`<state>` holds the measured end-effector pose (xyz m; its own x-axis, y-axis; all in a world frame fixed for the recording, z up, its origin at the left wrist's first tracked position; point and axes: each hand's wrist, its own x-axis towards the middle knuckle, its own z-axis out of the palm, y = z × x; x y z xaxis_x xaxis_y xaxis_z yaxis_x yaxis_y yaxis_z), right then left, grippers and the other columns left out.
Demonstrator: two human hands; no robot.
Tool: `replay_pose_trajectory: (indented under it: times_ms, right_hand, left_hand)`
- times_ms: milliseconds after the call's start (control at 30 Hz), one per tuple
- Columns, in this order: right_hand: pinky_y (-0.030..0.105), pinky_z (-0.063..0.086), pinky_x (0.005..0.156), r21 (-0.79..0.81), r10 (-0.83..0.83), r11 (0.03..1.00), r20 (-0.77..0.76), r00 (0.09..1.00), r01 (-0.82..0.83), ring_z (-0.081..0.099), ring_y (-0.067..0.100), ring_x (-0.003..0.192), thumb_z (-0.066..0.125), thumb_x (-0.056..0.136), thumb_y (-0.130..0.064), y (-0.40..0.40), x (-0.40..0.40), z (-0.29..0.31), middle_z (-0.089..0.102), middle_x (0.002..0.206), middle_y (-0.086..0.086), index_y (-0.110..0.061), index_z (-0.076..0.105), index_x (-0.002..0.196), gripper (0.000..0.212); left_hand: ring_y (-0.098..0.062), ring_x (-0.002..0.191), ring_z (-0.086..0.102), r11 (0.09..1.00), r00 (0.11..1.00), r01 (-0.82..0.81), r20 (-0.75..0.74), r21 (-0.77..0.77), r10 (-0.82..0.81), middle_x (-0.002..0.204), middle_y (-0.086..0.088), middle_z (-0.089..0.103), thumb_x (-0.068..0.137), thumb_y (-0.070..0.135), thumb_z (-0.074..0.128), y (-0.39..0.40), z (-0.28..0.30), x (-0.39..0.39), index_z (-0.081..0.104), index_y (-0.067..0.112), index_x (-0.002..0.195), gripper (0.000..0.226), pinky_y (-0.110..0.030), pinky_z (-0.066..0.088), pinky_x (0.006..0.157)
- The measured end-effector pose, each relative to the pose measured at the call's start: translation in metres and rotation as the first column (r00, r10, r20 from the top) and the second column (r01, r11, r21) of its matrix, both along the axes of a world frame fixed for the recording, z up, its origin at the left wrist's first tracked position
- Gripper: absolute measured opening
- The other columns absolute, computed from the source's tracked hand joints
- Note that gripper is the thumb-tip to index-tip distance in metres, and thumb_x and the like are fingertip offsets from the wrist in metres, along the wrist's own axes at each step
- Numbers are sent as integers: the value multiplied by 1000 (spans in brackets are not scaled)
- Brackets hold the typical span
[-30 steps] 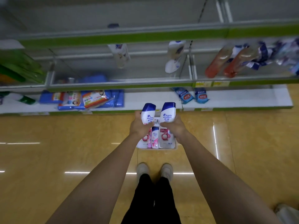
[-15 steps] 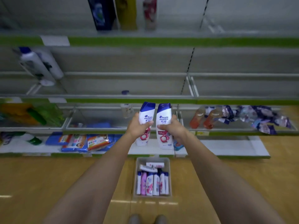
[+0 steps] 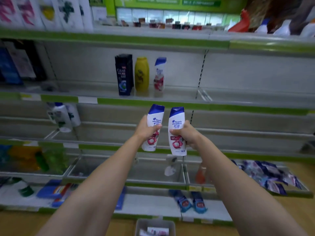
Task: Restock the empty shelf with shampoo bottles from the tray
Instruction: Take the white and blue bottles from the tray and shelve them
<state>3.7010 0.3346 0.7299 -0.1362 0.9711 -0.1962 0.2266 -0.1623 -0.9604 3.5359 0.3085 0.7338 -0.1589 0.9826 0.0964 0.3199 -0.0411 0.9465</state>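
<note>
The left hand [image 3: 145, 129] is wrapped round a white plastic shampoo bottle with a blue cap and a pink swirl [image 3: 154, 127]; the thumb lies across the front of it; the right hand [image 3: 187, 135] grips a second white shampoo bottle with a blue cap [image 3: 176, 131] the same way. Both bottles are held up in the air, cap end up and leaning a little to the right; they are just beside each other but apart; they sit in front of the green front edge of a grey metal shelf [image 3: 238, 97].

On that shelf, above the hands, three bottles stand in a row: a tall black bottle [image 3: 124, 74], a yellow bottle [image 3: 141, 73] and a white bottle with a blue cap and red label [image 3: 159, 75]; the part of the shelf to the right of them is bare.

Low down at the bottom edge is a grey plastic tray [image 3: 155, 226] on the yellow floor [image 3: 289, 217], with more white and pink bottles lying in it; two blue packets [image 3: 189, 201] lie on the lowest white shelf; blue and purple packets [image 3: 271, 176] lie in a bin on the right.
</note>
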Motion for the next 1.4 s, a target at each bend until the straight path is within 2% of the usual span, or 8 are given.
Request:
replay_pose_trajectory:
  times_ms: [67,267,700,800,933,1167,1267,1400]
  right_hand:
    - [44,54,80,52,1,999,-22,1000,0,63,28,89,67,84,-6,5,2,12,61,101,11,-9,31,111,45]
    - [48,54,85,124,57,991,-34,998,-53,66,29,93,70,80,-9,21,-3,34,65,105,13,-6,38,122,52]
    - [36,51,75,246,17,969,-142,990,18,59,24,92,61,88,-3,93,-33,79,55,97,4,-11,26,110,42]
    - [32,53,69,278,-5,960,-144,990,45,61,22,87,60,89,-5,120,-39,95,56,102,7,-13,25,110,41]
    - [34,54,69,314,-56,941,-219,974,125,62,19,80,57,90,-4,151,-47,108,56,97,6,-14,25,108,39]
    - [36,52,77,352,-118,916,-224,967,193,60,27,101,53,93,-7,196,-56,92,53,116,13,-22,20,118,44]
    - [41,53,86,325,-119,927,-223,968,189,60,30,107,53,94,-11,207,-53,82,53,122,16,-19,19,128,49]
    - [40,51,90,342,-99,930,-125,987,137,57,29,112,52,95,-16,211,-49,79,51,128,16,-18,14,133,53]
  left_hand:
    - [-23,97,59,999,1000,8,10,39,-8,105,-7,60,82,13,70,0,12,3,49,8,116,41,-34,46,88]
    - [-21,96,56,998,999,20,42,57,-22,106,-6,57,85,11,66,9,39,0,41,15,108,35,-32,44,84]
    - [-24,107,57,974,999,-32,-20,223,38,116,-11,58,87,11,63,91,90,-22,44,4,121,40,-39,46,96]
    - [-20,97,56,964,999,10,-42,264,1,107,-8,60,88,9,61,119,102,-25,49,12,107,23,-31,44,87]
    - [-23,105,60,960,1000,26,-20,279,-21,116,-8,63,85,14,66,158,109,-28,50,10,120,38,-33,47,88]
    - [-22,100,60,978,997,47,53,201,-59,112,-10,63,85,15,66,213,96,-27,50,5,120,40,-33,48,85]
    - [-30,108,62,991,984,78,153,112,-95,118,-16,64,88,19,62,226,91,-27,53,6,122,37,-42,50,95]
    - [-31,113,60,979,971,204,125,10,-203,121,-17,63,93,23,55,235,90,-31,54,5,123,36,-49,44,103]
